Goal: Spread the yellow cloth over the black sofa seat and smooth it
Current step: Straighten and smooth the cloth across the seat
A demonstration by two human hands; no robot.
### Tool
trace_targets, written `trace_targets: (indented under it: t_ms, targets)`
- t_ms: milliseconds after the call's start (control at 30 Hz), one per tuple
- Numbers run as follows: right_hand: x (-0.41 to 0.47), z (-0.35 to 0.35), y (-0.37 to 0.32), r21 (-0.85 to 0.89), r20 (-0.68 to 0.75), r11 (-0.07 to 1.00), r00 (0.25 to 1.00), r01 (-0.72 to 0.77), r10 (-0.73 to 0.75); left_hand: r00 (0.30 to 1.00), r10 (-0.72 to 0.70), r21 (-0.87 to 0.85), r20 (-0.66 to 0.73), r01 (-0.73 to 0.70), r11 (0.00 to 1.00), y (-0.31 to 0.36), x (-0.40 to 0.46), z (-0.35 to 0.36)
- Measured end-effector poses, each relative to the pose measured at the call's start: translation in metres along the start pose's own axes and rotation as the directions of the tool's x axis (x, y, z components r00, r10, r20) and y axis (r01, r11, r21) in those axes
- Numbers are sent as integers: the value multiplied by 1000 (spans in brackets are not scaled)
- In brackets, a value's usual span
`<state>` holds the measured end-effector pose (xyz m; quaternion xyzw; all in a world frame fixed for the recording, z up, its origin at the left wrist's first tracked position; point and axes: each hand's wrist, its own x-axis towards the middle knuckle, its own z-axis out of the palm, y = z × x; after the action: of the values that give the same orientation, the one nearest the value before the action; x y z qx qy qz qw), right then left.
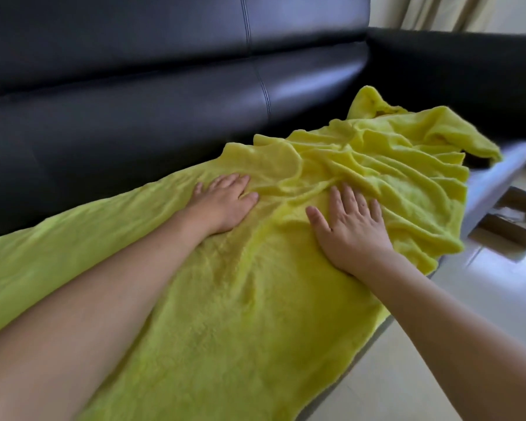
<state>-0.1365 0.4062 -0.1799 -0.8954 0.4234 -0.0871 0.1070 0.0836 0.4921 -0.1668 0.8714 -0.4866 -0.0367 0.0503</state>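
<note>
Black sofa (134, 95) carries the rumpled yellow cloth (255, 299) beside pale floor tiles (468, 344).

We found the black sofa seat (495, 174) bearing the yellow cloth (255, 299), smooth behind the fingers (351, 192) and rumpled beyond them.

Pale curtain (447, 10), tiled floor (483, 299).

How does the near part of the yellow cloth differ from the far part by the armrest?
The near part lies flat with only shallow ripples; the far part is bunched into deep folds. The left hand and right hand press between them. Both parts rest on the black sofa seat.
</note>
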Motion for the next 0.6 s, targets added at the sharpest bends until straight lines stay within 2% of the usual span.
trace_targets:
  t_ms: [33,100,133,167,233,333,433,500,567,600]
  targets:
    - [-5,-3,2,24,-54,1000,998,16,-14,996,-3,30,-89,5,1000,4,-3,-2]
    - [-20,-10,4,62,-267,997,963,54,-36,952,-35,63,-305,56,996,4,-5,-5]
    - [-29,-13,5,82,-359,995,933,52,-19,936,-78,49,-343,101,994,1,-5,-8]
    - [-35,-16,5,98,-388,994,922,46,-4,936,-141,17,-323,154,988,-3,-4,-12]
    - [-43,-13,7,65,-266,996,963,58,-39,950,-191,-30,-246,189,981,-11,-1,-16]
    - [-39,2,12,-43,-5,995,996,93,-93,950,-192,-119,-246,167,979,-8,6,-27]
    - [-33,7,15,-65,54,994,995,90,-86,887,-359,-239,-289,296,925,-13,15,-44]
    - [-35,8,16,-79,54,993,995,91,-87,840,-401,-166,-365,365,916,-18,18,-42]
    - [-36,9,16,-83,49,992,995,90,-86,858,-350,3,-376,379,925,-20,15,-25]
    - [-36,10,15,-82,47,993,995,89,-85,863,-334,31,-378,373,927,-22,14,-18]
